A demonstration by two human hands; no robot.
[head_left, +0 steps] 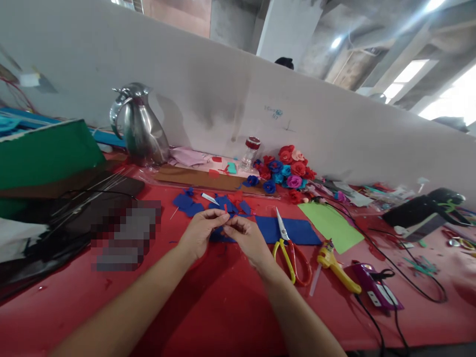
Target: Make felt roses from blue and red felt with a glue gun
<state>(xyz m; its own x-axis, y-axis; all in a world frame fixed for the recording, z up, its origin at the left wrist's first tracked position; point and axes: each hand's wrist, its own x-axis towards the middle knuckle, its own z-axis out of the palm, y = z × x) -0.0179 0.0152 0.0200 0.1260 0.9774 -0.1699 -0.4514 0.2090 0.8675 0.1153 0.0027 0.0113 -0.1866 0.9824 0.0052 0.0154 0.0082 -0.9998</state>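
My left hand and my right hand meet over the table's middle, fingertips pinched and almost touching. A small red strip shows at the left fingertips. Whatever the right fingers pinch is too small to make out. Just beyond the hands lie cut blue pieces, some red scraps and a small white tube. A blue strip stretches under and to the right of my right hand. Scissors with yellow and red handles rest partly on it, blades pointing away.
A yellow glue gun, a purple power strip and cables lie right of a green sheet. Handmade flowers, a glass jar and a steel jug stand along the wall. Thin wires lie left.
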